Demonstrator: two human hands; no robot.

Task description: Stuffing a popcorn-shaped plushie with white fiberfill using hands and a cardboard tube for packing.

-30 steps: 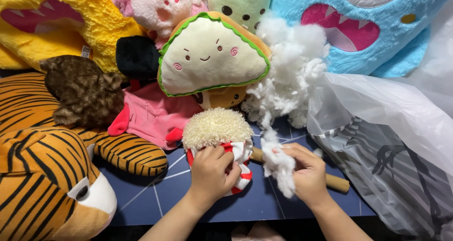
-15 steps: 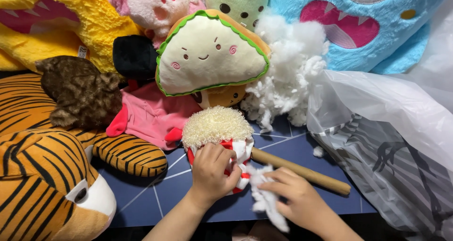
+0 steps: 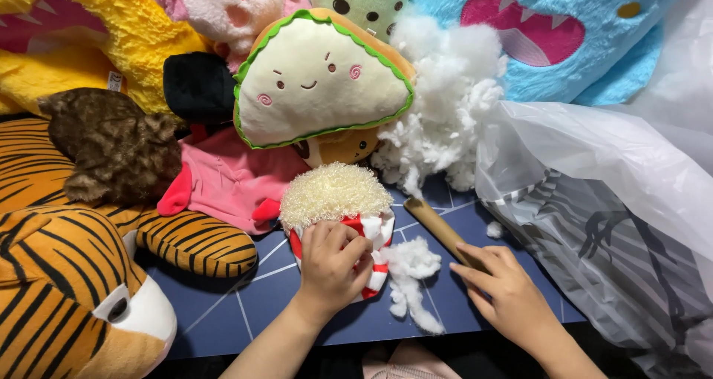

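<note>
Around the popcorn plush, bare blue tabletop is lying open toward the tiger plush, while the stuffing pile, wooden stick, loose tuft and plastic bag are crowding its other side.
</note>
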